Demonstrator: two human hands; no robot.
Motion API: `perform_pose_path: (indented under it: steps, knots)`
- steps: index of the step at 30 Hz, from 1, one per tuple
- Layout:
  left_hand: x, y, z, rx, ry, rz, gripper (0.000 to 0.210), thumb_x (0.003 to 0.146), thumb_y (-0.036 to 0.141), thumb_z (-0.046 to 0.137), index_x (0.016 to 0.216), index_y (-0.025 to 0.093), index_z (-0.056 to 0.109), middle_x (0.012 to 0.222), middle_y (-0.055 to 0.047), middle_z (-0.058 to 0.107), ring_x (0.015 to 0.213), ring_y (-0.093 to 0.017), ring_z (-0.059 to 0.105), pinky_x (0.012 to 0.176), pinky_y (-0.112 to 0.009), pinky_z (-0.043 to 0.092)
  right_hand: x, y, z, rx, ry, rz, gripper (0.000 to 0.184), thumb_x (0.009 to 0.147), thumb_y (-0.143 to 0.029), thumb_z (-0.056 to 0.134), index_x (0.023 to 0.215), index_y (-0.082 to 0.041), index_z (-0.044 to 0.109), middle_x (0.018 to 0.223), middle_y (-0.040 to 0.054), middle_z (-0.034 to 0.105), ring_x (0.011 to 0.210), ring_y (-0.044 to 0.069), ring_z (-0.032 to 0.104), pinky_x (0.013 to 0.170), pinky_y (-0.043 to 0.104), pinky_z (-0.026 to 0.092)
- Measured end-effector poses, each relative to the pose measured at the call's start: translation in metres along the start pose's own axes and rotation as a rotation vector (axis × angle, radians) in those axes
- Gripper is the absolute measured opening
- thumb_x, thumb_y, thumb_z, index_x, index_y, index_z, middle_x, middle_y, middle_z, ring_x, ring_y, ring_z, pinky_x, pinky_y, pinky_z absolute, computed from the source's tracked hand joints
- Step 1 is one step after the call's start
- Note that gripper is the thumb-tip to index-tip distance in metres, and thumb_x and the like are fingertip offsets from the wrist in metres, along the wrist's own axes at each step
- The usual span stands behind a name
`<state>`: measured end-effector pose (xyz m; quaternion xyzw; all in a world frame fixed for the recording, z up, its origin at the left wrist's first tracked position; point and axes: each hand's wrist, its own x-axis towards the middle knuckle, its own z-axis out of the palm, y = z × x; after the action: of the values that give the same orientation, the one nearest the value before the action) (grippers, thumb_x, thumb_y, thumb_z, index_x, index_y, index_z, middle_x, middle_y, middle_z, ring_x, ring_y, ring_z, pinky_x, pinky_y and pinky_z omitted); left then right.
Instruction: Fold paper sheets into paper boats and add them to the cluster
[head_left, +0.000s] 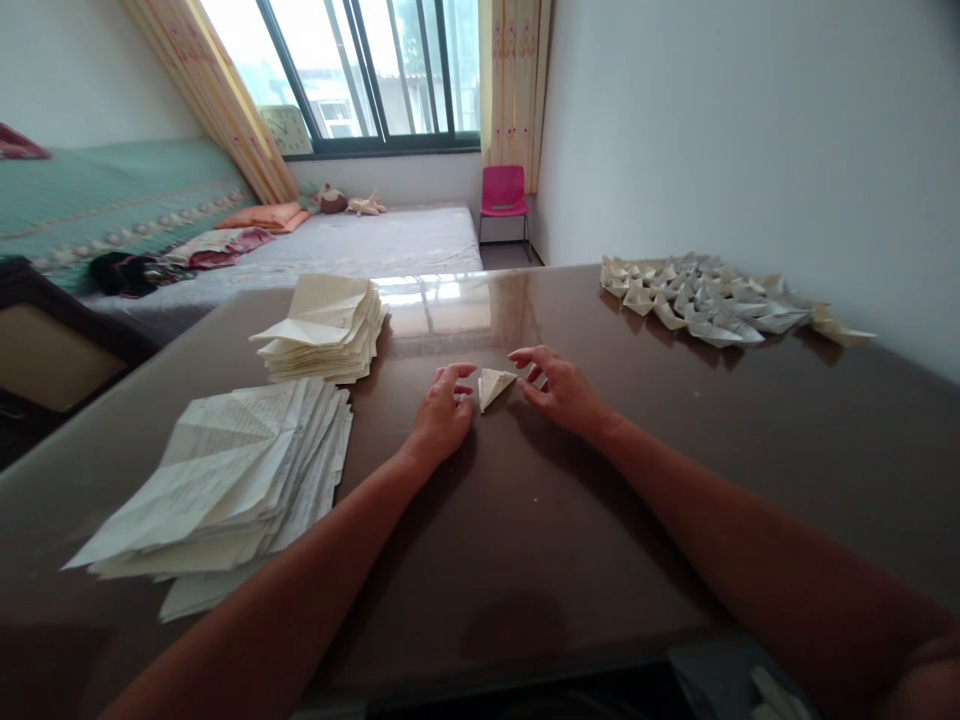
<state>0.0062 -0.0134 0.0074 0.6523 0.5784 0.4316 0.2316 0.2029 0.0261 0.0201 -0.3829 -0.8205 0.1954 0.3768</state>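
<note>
A small folded piece of paper (495, 387), roughly triangular and cream-white, rests on the brown glossy table (540, 520) between my two hands. Just left of it is my left hand (444, 412), fingers curved and apart, holding nothing. On the other side my right hand (559, 388) is open too, its fingertips very close to the paper's right corner; whether they touch it I cannot tell. Nothing shows inside either hand.
Two stacks of creased paper lie on the left: a cream stack (322, 325) behind and a written white stack (225, 480) nearer. Many folded paper boats (697, 300) crowd the far right, by the wall. Behind the table are a bed (405, 235) and a pink chair (504, 192).
</note>
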Motion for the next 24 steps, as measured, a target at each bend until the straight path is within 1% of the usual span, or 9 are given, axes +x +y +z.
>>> perform_pose_path:
  steps: [2,4,7,9,12,15,17,20,24]
  knots:
    - [0.0,-0.001,0.001,0.007,-0.04,0.026,0.042,0.072,0.002,0.044,0.109,0.019,0.054,0.113,-0.008,0.056,0.087,-0.016,0.064,0.073,-0.03,0.054,0.001,0.003,0.002,-0.003,-0.051,-0.077,0.044,0.08,-0.017,0.057,0.123,-0.021,0.053,0.116,0.0084,0.06,0.084,0.016,0.058,0.078,0.03,0.048]
    - [-0.001,-0.001,0.003,-0.019,-0.074,0.043,0.04,0.072,0.002,0.043,0.107,0.019,0.053,0.111,-0.008,0.058,0.087,-0.015,0.065,0.075,-0.031,0.054,0.003,0.004,0.006,-0.021,-0.11,-0.098,0.038,0.081,-0.019,0.058,0.119,-0.021,0.056,0.116,0.0086,0.061,0.09,0.018,0.058,0.083,0.032,0.046]
    - [-0.001,0.001,0.005,-0.085,-0.056,0.032,0.037,0.072,0.003,0.045,0.105,0.018,0.052,0.11,-0.008,0.059,0.087,-0.015,0.065,0.072,-0.029,0.053,0.006,0.007,0.008,-0.037,-0.121,0.008,0.015,0.087,-0.027,0.053,0.094,-0.019,0.065,0.091,0.0063,0.067,0.081,0.018,0.058,0.077,0.03,0.044]
    - [0.0,0.004,0.005,-0.073,0.034,0.021,0.036,0.072,0.004,0.047,0.105,0.017,0.051,0.11,-0.009,0.058,0.091,-0.016,0.063,0.071,-0.028,0.053,0.007,0.009,0.006,-0.002,-0.086,0.105,0.021,0.09,-0.031,0.048,0.086,-0.018,0.064,0.076,0.0031,0.065,0.071,0.016,0.057,0.068,0.027,0.042]
    - [-0.001,0.008,0.003,-0.047,0.134,-0.007,0.029,0.076,0.012,0.054,0.105,0.016,0.051,0.109,-0.009,0.057,0.091,-0.017,0.061,0.069,-0.028,0.052,0.007,0.01,0.0,0.089,-0.009,0.186,0.026,0.09,-0.038,0.046,0.084,-0.018,0.061,0.068,0.0002,0.06,0.063,0.013,0.052,0.06,0.024,0.039]
    - [-0.004,0.013,0.006,-0.188,0.013,-0.044,0.032,0.078,0.027,0.061,0.106,0.017,0.051,0.106,-0.008,0.059,0.084,-0.016,0.062,0.065,-0.027,0.052,0.005,0.004,-0.002,0.205,-0.004,0.193,0.029,0.088,-0.043,0.049,0.082,-0.017,0.06,0.064,-0.0012,0.058,0.059,0.012,0.051,0.057,0.023,0.039]
    - [-0.006,0.016,0.008,-0.289,-0.071,-0.047,0.036,0.078,0.03,0.063,0.109,0.017,0.05,0.104,-0.007,0.061,0.084,-0.015,0.063,0.067,-0.027,0.053,0.004,-0.002,0.0,0.281,-0.041,0.19,0.029,0.087,-0.045,0.051,0.083,-0.017,0.06,0.062,-0.0019,0.058,0.058,0.011,0.051,0.057,0.023,0.04]
    - [-0.007,0.02,0.01,-0.325,-0.077,-0.03,0.037,0.079,0.03,0.064,0.111,0.015,0.053,0.101,-0.007,0.063,0.085,-0.015,0.063,0.073,-0.027,0.053,0.003,-0.009,0.004,0.368,-0.068,0.201,0.028,0.085,-0.045,0.054,0.086,-0.017,0.058,0.061,-0.003,0.057,0.054,0.011,0.051,0.054,0.023,0.04]
    - [-0.008,0.022,0.007,-0.311,-0.114,0.007,0.038,0.082,0.03,0.061,0.116,0.015,0.056,0.091,-0.005,0.066,0.079,-0.013,0.062,0.071,-0.024,0.051,0.002,-0.01,0.008,0.463,-0.075,0.241,0.029,0.084,-0.046,0.055,0.094,-0.018,0.055,0.055,-0.0064,0.051,0.047,0.009,0.045,0.047,0.022,0.036]
